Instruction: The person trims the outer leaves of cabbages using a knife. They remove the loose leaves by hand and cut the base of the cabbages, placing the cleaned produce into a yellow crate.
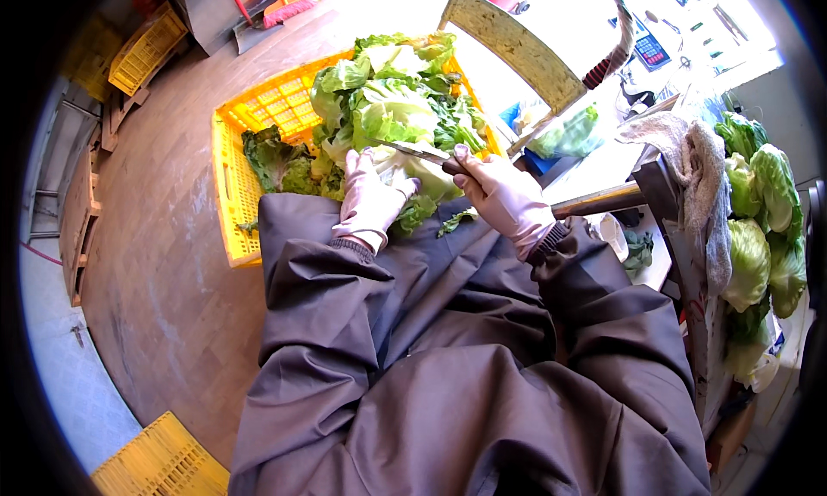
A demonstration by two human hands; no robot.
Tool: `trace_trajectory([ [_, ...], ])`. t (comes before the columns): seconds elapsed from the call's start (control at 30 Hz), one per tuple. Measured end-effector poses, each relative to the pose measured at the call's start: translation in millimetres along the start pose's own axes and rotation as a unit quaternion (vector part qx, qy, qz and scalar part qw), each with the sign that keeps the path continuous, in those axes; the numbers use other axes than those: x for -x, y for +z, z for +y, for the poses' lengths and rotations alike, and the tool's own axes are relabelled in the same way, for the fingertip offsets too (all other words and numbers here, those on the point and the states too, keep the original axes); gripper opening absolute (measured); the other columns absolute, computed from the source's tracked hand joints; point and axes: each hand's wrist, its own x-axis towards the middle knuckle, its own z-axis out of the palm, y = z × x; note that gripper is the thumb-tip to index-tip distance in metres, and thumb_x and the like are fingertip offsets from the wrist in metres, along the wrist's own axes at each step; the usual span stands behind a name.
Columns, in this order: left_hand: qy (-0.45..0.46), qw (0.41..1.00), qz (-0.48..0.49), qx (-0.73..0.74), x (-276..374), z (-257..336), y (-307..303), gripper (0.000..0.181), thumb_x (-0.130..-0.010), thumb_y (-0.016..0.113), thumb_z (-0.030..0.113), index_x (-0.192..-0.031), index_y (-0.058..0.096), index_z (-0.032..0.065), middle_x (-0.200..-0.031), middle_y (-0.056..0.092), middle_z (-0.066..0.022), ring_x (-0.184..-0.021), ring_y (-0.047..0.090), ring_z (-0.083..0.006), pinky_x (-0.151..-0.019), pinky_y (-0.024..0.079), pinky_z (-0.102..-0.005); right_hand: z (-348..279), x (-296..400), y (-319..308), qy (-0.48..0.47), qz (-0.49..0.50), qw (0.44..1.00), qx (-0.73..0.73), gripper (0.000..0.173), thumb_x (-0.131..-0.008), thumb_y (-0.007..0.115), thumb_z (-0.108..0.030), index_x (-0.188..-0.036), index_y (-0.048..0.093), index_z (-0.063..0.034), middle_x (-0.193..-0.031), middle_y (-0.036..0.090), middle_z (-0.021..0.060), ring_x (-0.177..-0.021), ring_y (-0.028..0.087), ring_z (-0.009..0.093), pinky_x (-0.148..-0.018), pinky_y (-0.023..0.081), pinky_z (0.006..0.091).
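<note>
My left hand (373, 196), in a pale glove, grips a head of leafy lettuce (420, 179) at the near edge of a heap of greens. My right hand (501, 192), gloved too, is closed around the dark handle of a knife (420, 152), whose blade points left across the top of that head. Beyond both hands, a yellow plastic crate (236, 192) holds piled lettuce leaves (394, 108), some with browned edges. Loose leaf pieces (457, 221) lie on the dark apron over my lap.
At the right, lettuce heads (746, 263) stand beside a cloth (698, 166) draped over a chair-like frame. A worn chair back (517, 44) rises behind the crate, near a bagged green vegetable (568, 134) and a calculator (649, 49). Yellow crates (147, 47), a pallet (81, 225) and a broom (289, 10) stand leftward.
</note>
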Motion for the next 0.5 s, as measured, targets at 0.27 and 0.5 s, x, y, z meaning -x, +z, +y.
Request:
trace_trajectory([
  [0.27, 0.015, 1.000, -0.001, -0.009, 1, -1, 2, 0.088, -0.065, 0.079, 0.032, -0.133, 0.037, -0.0042, -0.142, 0.027, -0.0244, -0.130, 0.033, -0.0342, -0.108, 0.030, -0.0334, 14, 17, 6, -0.011, 0.045, 0.999, 0.000, 0.032, -0.090, 0.054, -0.028, -0.116, 0.057, -0.0100, -0.077, 0.060, 0.0137, -0.069, 0.059, 0.032, -0.058, 0.047, 0.0420],
  [0.5, 0.018, 1.000, 0.013, -0.022, 0, -4, 3, 0.085, -0.065, 0.078, 0.030, -0.132, 0.038, -0.0039, -0.141, 0.028, -0.0235, -0.129, 0.034, -0.0343, -0.107, 0.031, -0.0329, 12, 35, 0, 0.034, 0.027, 0.999, 0.024, 0.039, -0.088, 0.055, -0.026, -0.124, 0.053, -0.0116, -0.087, 0.063, 0.0132, -0.071, 0.062, 0.031, -0.059, 0.051, 0.0406],
])
